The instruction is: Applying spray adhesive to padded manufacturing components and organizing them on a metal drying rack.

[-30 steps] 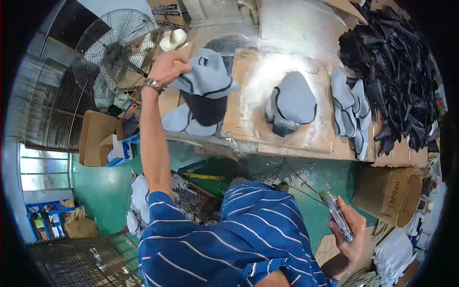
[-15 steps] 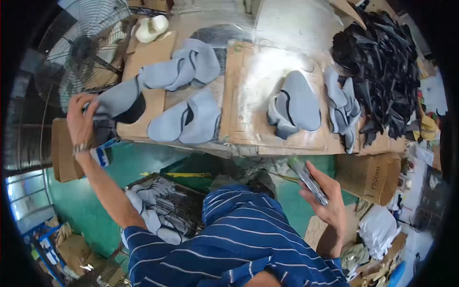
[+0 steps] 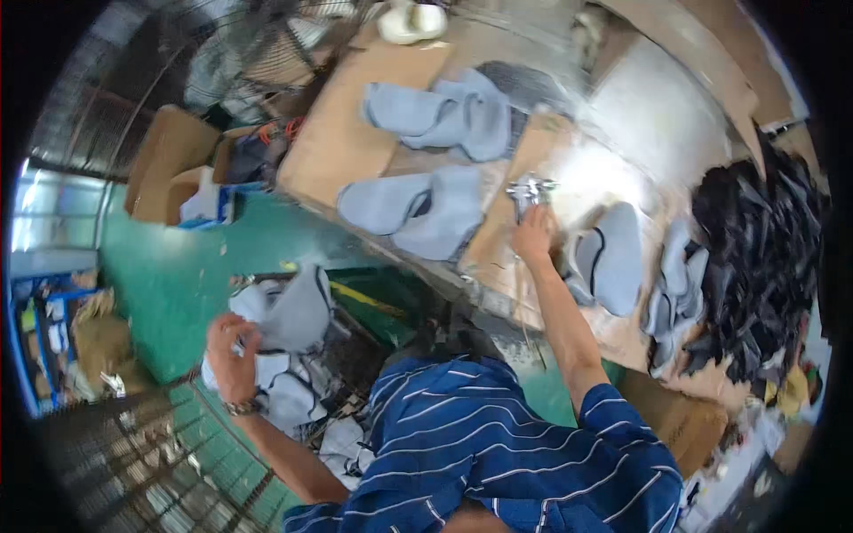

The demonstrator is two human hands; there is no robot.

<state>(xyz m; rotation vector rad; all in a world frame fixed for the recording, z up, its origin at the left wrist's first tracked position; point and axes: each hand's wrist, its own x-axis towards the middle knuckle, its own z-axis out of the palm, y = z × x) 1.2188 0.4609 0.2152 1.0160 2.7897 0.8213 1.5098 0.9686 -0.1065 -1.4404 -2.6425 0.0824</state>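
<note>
At the lower left, my left hand [image 3: 233, 355] hovers beside the wire basket with fingers curled but apart, holding nothing I can see. Just right of it a grey sheet piece with black edging [image 3: 298, 311] lies tilted over the pile of grey pieces [image 3: 289, 386]. My right hand [image 3: 533, 233] reaches onto the table, its fingers closed round the lower end of a silver metal tool [image 3: 530, 188] resembling a spray gun. Overlapping grey pieces [image 3: 444, 209] lie left of that hand. Another grey piece [image 3: 617, 258] sits to its right.
The table is covered with cardboard [image 3: 342, 107]. A heap of black pieces [image 3: 755, 258] fills its right end, beside more grey pieces [image 3: 675, 284]. A wire fan [image 3: 258, 53] and a cardboard box [image 3: 169, 160] stand left. A thin cord [image 3: 526, 333] hangs over the front edge.
My left hand has left the table's left end and dropped to the basket; the grey piece it held is now on the pile. My right hand moved forward onto the table with the tool. The view turned left.
</note>
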